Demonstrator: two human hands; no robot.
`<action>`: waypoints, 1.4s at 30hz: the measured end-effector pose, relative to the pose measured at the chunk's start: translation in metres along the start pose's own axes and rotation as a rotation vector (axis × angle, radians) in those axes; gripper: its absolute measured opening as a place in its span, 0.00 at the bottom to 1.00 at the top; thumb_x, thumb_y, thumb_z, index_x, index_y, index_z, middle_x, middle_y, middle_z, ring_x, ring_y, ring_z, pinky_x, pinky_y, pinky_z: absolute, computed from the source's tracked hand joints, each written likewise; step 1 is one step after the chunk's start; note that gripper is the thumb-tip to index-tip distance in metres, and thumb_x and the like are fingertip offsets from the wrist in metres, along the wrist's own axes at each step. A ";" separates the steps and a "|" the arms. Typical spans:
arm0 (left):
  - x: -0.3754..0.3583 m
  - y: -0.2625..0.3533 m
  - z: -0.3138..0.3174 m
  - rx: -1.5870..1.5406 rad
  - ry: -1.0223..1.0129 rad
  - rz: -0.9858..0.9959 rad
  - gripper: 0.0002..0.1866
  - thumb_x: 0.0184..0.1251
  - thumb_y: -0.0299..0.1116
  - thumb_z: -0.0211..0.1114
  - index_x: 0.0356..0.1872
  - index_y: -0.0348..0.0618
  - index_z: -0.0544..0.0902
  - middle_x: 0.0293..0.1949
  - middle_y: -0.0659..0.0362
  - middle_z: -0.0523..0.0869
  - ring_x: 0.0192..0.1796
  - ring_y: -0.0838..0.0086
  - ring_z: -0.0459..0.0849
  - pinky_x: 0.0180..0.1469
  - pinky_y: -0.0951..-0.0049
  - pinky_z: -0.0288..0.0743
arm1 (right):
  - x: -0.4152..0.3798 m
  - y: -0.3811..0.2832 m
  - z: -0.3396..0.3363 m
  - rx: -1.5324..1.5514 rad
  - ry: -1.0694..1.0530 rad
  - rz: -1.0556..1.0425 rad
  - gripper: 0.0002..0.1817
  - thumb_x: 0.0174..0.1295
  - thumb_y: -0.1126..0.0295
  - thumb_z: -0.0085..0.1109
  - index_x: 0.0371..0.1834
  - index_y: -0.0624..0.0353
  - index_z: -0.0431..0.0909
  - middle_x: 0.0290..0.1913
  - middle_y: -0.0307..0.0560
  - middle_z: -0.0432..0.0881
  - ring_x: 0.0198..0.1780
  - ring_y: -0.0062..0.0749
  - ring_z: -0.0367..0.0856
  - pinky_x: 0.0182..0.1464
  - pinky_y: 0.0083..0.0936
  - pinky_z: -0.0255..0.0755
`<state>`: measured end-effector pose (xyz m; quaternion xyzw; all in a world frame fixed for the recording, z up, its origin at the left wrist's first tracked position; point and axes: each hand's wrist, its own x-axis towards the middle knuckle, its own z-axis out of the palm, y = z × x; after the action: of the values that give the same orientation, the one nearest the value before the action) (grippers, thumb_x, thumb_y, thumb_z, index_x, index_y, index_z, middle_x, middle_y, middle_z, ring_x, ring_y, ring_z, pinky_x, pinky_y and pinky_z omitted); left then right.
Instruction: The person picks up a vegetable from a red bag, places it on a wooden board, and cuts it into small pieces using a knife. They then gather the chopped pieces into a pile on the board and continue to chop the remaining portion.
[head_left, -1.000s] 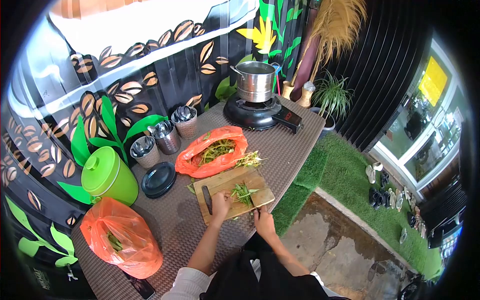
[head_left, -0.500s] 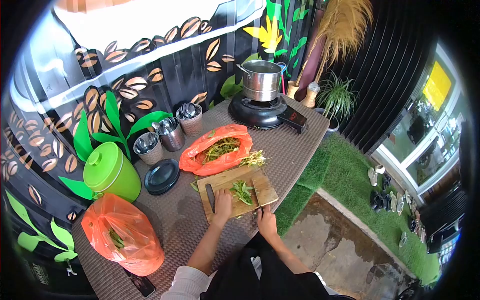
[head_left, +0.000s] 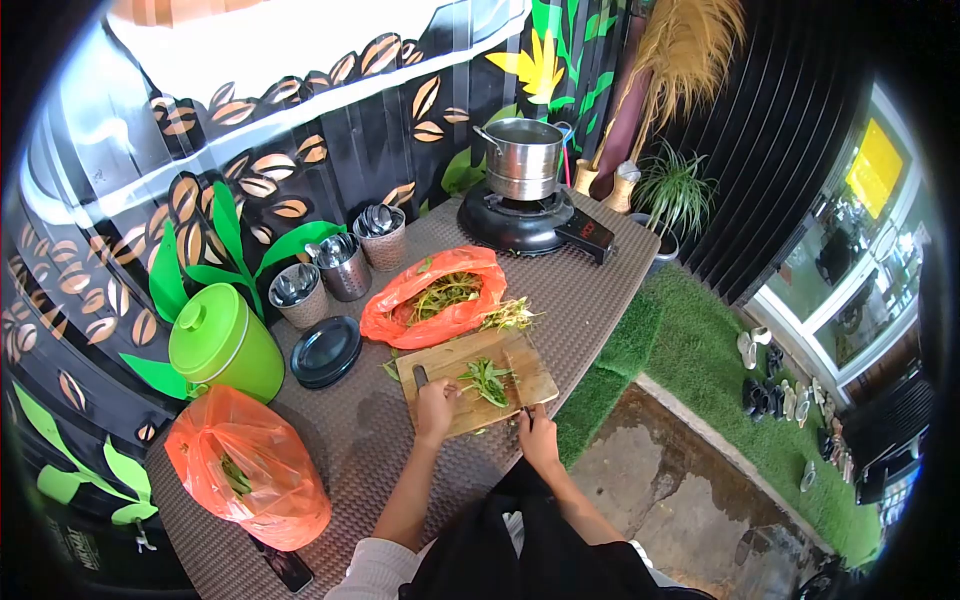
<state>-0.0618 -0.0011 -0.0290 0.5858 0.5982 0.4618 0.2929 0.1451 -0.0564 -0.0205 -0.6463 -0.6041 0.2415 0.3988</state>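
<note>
A wooden cutting board (head_left: pixel 520 352) lies on the brown woven table (head_left: pixel 380 440) in front of me. A small bunch of green leafy stems (head_left: pixel 488 379) rests on its middle. My left hand (head_left: pixel 436 402) sits on the board's left part, fingers curled at the stem ends and partly covering a black object (head_left: pixel 421 375). My right hand (head_left: pixel 540 440) is at the board's near right corner, closed on a knife (head_left: pixel 525 414) whose blade points toward the greens.
An open orange bag of greens (head_left: pixel 432 300) lies behind the board, loose sprigs (head_left: pixel 508 317) beside it. Left are a black lid (head_left: pixel 325 351), green bucket (head_left: pixel 222 343), cutlery cups (head_left: pixel 345 268) and another orange bag (head_left: pixel 245 470). A steel pot (head_left: pixel 522 160) sits on a stove (head_left: pixel 520 222). The table edge drops right to artificial grass (head_left: pixel 690 350).
My left hand has slid left over the black object on the board. My right hand has drawn the knife back toward the board's near edge. The greens have barely shifted.
</note>
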 end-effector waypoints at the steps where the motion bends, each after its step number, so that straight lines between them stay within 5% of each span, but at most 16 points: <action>1: 0.000 -0.002 0.001 0.032 0.005 0.006 0.08 0.51 0.20 0.67 0.34 0.33 0.83 0.30 0.47 0.84 0.34 0.59 0.84 0.38 0.67 0.76 | -0.001 0.000 0.000 0.009 0.021 -0.006 0.11 0.63 0.71 0.53 0.45 0.67 0.70 0.29 0.68 0.80 0.32 0.62 0.80 0.33 0.47 0.73; 6: 0.003 0.034 0.001 0.229 0.072 0.229 0.09 0.47 0.21 0.69 0.33 0.36 0.84 0.34 0.50 0.84 0.42 0.57 0.81 0.48 0.64 0.73 | -0.001 -0.003 -0.008 0.025 0.011 0.011 0.12 0.63 0.71 0.52 0.46 0.67 0.70 0.31 0.67 0.80 0.33 0.63 0.80 0.34 0.49 0.73; 8: 0.009 0.031 0.008 0.070 -0.169 0.359 0.11 0.44 0.22 0.71 0.33 0.38 0.84 0.35 0.51 0.83 0.45 0.56 0.78 0.53 0.61 0.70 | 0.000 -0.002 -0.009 0.031 -0.028 0.064 0.13 0.63 0.71 0.52 0.48 0.67 0.69 0.35 0.68 0.81 0.36 0.65 0.80 0.36 0.51 0.74; 12: 0.013 0.023 0.019 0.179 -0.208 0.461 0.12 0.42 0.23 0.72 0.32 0.38 0.84 0.34 0.52 0.82 0.44 0.56 0.78 0.51 0.60 0.71 | -0.002 0.002 -0.009 0.012 0.047 0.003 0.12 0.63 0.70 0.53 0.46 0.67 0.71 0.24 0.64 0.79 0.28 0.57 0.81 0.29 0.43 0.72; 18: 0.022 0.008 0.014 0.170 -0.260 0.436 0.13 0.44 0.23 0.70 0.35 0.37 0.85 0.35 0.52 0.83 0.45 0.56 0.78 0.52 0.62 0.71 | -0.004 0.005 -0.012 0.021 0.082 -0.034 0.11 0.64 0.69 0.54 0.44 0.66 0.71 0.21 0.60 0.79 0.25 0.53 0.81 0.29 0.41 0.72; 21: 0.021 0.005 0.011 0.071 -0.221 0.342 0.11 0.49 0.22 0.69 0.37 0.37 0.85 0.35 0.53 0.84 0.40 0.61 0.81 0.47 0.66 0.74 | -0.003 0.011 -0.011 0.024 0.059 -0.018 0.10 0.64 0.69 0.54 0.43 0.65 0.71 0.20 0.58 0.78 0.24 0.50 0.81 0.28 0.40 0.72; 23: 0.022 -0.001 0.015 -0.267 -0.158 0.195 0.09 0.55 0.22 0.67 0.38 0.37 0.85 0.34 0.54 0.85 0.34 0.70 0.83 0.40 0.72 0.76 | -0.003 0.011 -0.010 0.036 0.058 -0.016 0.10 0.64 0.70 0.54 0.42 0.65 0.71 0.20 0.58 0.78 0.24 0.49 0.81 0.27 0.39 0.71; 29: 0.029 0.003 0.009 -0.158 -0.221 0.150 0.08 0.59 0.22 0.65 0.39 0.38 0.85 0.31 0.56 0.86 0.31 0.74 0.83 0.36 0.75 0.75 | -0.007 0.001 -0.013 0.060 0.062 -0.032 0.09 0.64 0.70 0.54 0.42 0.64 0.71 0.20 0.57 0.78 0.23 0.47 0.81 0.26 0.37 0.70; 33: 0.028 0.003 0.014 -0.108 -0.341 0.160 0.07 0.60 0.19 0.63 0.39 0.37 0.85 0.37 0.55 0.85 0.37 0.73 0.82 0.41 0.74 0.74 | -0.008 0.005 -0.012 0.062 0.045 -0.040 0.09 0.64 0.70 0.55 0.42 0.64 0.71 0.19 0.56 0.78 0.22 0.45 0.81 0.26 0.36 0.70; 36: 0.030 0.003 0.017 0.052 -0.403 0.389 0.08 0.61 0.20 0.61 0.40 0.38 0.84 0.39 0.54 0.84 0.41 0.70 0.81 0.44 0.73 0.73 | -0.007 0.006 -0.011 0.069 0.040 -0.032 0.09 0.64 0.70 0.55 0.42 0.64 0.71 0.18 0.54 0.78 0.21 0.43 0.81 0.25 0.36 0.70; 39: 0.032 0.009 0.020 -0.013 -0.354 0.335 0.10 0.64 0.21 0.59 0.43 0.40 0.84 0.44 0.56 0.84 0.40 0.73 0.80 0.44 0.74 0.72 | -0.007 0.010 -0.010 0.061 0.033 -0.037 0.09 0.64 0.70 0.55 0.43 0.63 0.71 0.18 0.53 0.78 0.20 0.41 0.80 0.25 0.35 0.69; 42: 0.039 0.017 0.018 -0.380 -0.215 0.042 0.10 0.65 0.23 0.59 0.44 0.42 0.85 0.44 0.60 0.85 0.40 0.78 0.80 0.43 0.78 0.73 | -0.008 0.012 -0.009 0.063 0.029 -0.035 0.10 0.64 0.70 0.55 0.43 0.64 0.71 0.18 0.52 0.78 0.20 0.40 0.80 0.25 0.34 0.69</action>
<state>-0.0439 0.0383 -0.0137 0.5783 0.4535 0.5070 0.4504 0.1579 -0.0656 -0.0260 -0.6263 -0.6016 0.2440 0.4316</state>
